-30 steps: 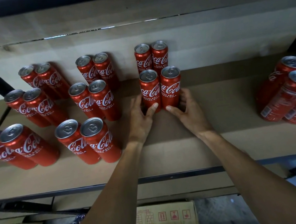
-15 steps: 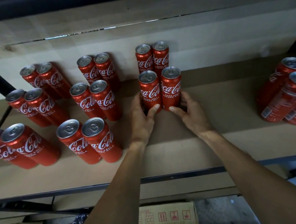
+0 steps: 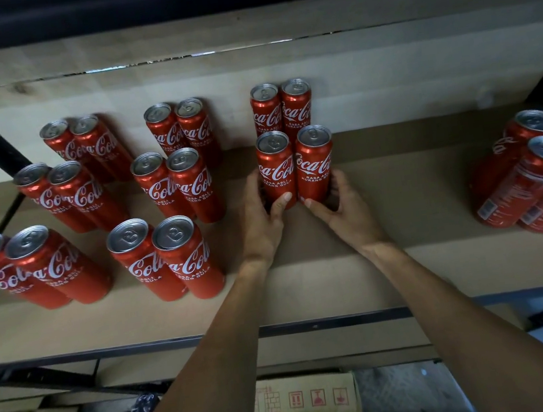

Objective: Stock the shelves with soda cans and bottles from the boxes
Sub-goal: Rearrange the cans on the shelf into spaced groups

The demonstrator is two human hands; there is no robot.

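Head view, left fingers [image 3: 255, 187]: curled round the base of the left can [image 3: 276, 170], thumb across its front; the left hand [image 3: 263, 231] grips it.
Right fingers [image 3: 337, 179]: curled round the base of the right can [image 3: 314, 165], thumb at its foot; the right hand [image 3: 348, 211] grips it.
Between the fingers: both cans stand upright on the shelf [image 3: 408, 257], side by side and touching or nearly so.
Just beyond the fingertips: the back pair [image 3: 281, 107] is close behind the held two; I cannot tell whether they touch.
Risk, pushing: sliding the held cans further in could knock the back pair, and tall slim cans tip easily.
Risk, letting go: the grip is low, so a finger catching on the way out could rock a can over.
Left of the left hand: rows [image 3: 188, 185] stand near the knuckles; a wide wrist swing could clip them.
Far right of the right hand: a cluster [image 3: 529, 178], well apart, so little risk.
Below the wrists: a box [image 3: 306, 405] under the shelf, likely the supply.
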